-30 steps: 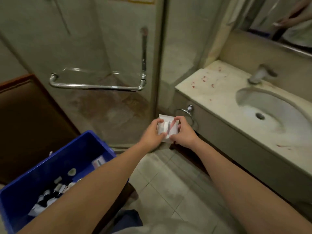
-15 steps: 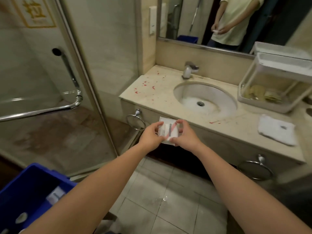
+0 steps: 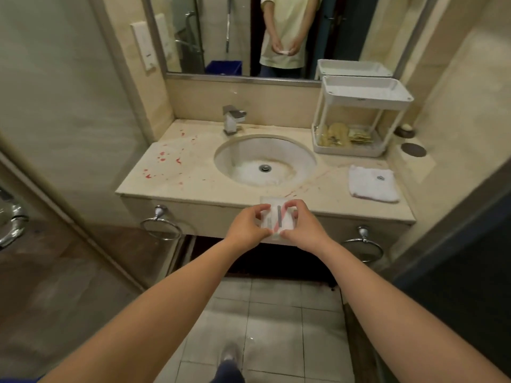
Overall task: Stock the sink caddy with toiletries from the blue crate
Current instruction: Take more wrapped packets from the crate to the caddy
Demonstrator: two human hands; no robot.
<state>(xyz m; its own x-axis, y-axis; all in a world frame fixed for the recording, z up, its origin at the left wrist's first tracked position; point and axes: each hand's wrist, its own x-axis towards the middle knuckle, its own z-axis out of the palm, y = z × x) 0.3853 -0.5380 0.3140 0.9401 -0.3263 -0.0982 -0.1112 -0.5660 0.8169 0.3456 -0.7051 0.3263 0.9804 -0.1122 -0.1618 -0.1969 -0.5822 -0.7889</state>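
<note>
A small white toiletry packet [image 3: 277,220] with a grey and a pink stripe is held between both hands in front of the counter's front edge. My left hand [image 3: 246,228] grips its left side and my right hand [image 3: 304,228] grips its right side. The white two-tier sink caddy [image 3: 362,117] stands at the back right of the counter. Its top tray looks bare, and its lower tray holds some yellowish packets [image 3: 343,135]. The blue crate shows only as a reflection in the mirror [image 3: 224,67].
A round basin [image 3: 265,161] with a chrome tap [image 3: 233,118] sits mid-counter. Red stains [image 3: 166,161] mark the counter's left side. A folded white towel [image 3: 373,183] lies at the right. Towel rings [image 3: 161,225] hang below. A glass shower door stands at left.
The view has swung right from the blue crate and shower door to face the sink. Both hands have kept hold of the packet and carried it up to the counter's front edge.
</note>
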